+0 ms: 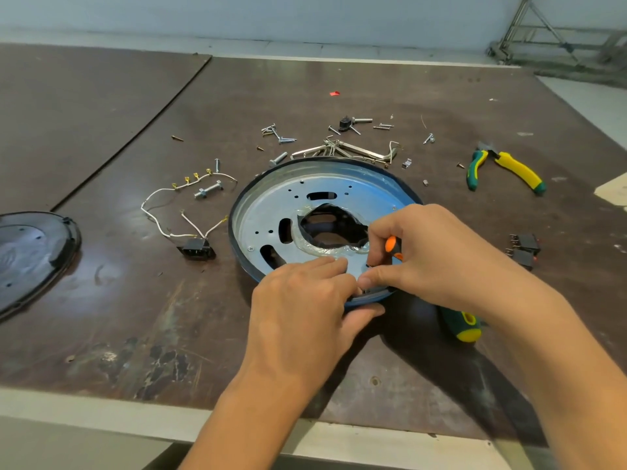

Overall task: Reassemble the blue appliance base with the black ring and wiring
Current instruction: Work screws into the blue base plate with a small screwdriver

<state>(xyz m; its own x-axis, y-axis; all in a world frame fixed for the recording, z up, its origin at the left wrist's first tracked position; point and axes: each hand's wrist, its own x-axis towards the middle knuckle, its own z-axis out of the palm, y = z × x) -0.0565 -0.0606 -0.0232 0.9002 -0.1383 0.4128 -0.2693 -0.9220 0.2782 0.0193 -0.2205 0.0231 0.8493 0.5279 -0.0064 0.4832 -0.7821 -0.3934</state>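
Presently the left grip (298,307) is pinching the blue base (339,184) at its near rim while the right grip (431,252) is clenching an orange-handled screwdriver (392,244) there, arguably risking a slip gouging the black ring (234,225).

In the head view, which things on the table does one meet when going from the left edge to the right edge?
black cover → white wiring with its black socket → blue base → black switches
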